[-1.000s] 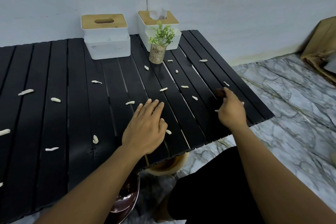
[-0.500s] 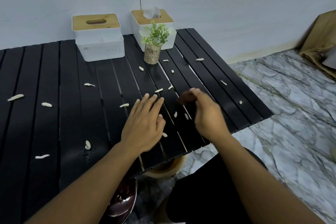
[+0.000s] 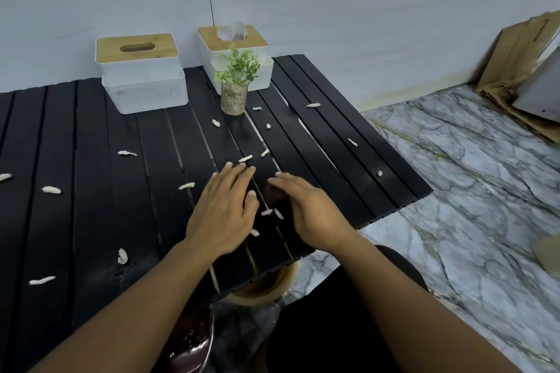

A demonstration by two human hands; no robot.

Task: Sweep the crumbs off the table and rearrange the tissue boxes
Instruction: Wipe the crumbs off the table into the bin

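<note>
A: While the head cam looked down, what sat on the far left of the black slatted table (image 3: 75,221)?

B: Loose crumbs (image 3: 51,189), pale bits scattered over the slats w/ more twd the middle. At the back edge, the left tissue box (image 3: 142,76), white w/ a wood lid, slot showing no tissue.

A: And the left hand (image 3: 222,209)?

B: Lay flat, palm down, fingers together and stretched fwd, holding nothing. A crumb (image 3: 186,185) lay just left of it, another (image 3: 245,158) right by the fingertips.

A: Btwn the hands?

B: A few crumbs (image 3: 267,212) in the gap, one (image 3: 254,232) touching or nearly touching the left palm's edge. Further back stood a small potted plant (image 3: 235,85), upright, just in front of the right tissue box (image 3: 235,54), which had a tissue poking up.

A: Right hand (image 3: 312,212)?

B: Resting on the table nr the front edge, close beside the left hand, fingers curved inward over smth dark and blurred. Couldn't tell if it was gripping that or just cupped.

A: Further right?

B: A couple of crumbs (image 3: 351,142) on the outer slats, then marble floor (image 3: 454,175) and brown cardboard (image 3: 515,70) leaning on the wall.
</note>
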